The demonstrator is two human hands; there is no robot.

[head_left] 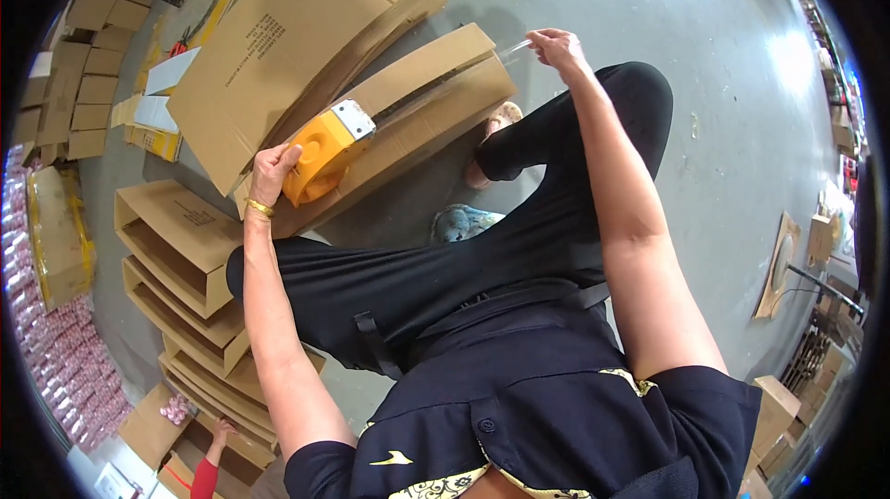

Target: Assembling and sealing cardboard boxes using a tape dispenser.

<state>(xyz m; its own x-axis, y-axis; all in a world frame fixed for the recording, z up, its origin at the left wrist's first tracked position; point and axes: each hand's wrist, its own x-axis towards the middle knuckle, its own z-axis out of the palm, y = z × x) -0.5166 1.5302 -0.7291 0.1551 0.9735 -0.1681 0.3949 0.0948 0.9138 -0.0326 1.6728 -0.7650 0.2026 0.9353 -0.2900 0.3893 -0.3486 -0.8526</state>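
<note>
A long brown cardboard box lies at a slant in front of my knees, with a dark gap along its top where the flaps meet. Near its left end, my left hand is closed on an orange tape dispenser with a white front plate, which rests on the flaps. Just past the box's far right end, my right hand pinches a strip of clear tape. How much of the strip touches the cardboard is hard to make out.
Flattened cartons are stacked beyond the box. Several opened cartons stand nested at my left. Another person's red sleeve and hand show at lower left, near stacked pink packs. Grey floor extends to the right.
</note>
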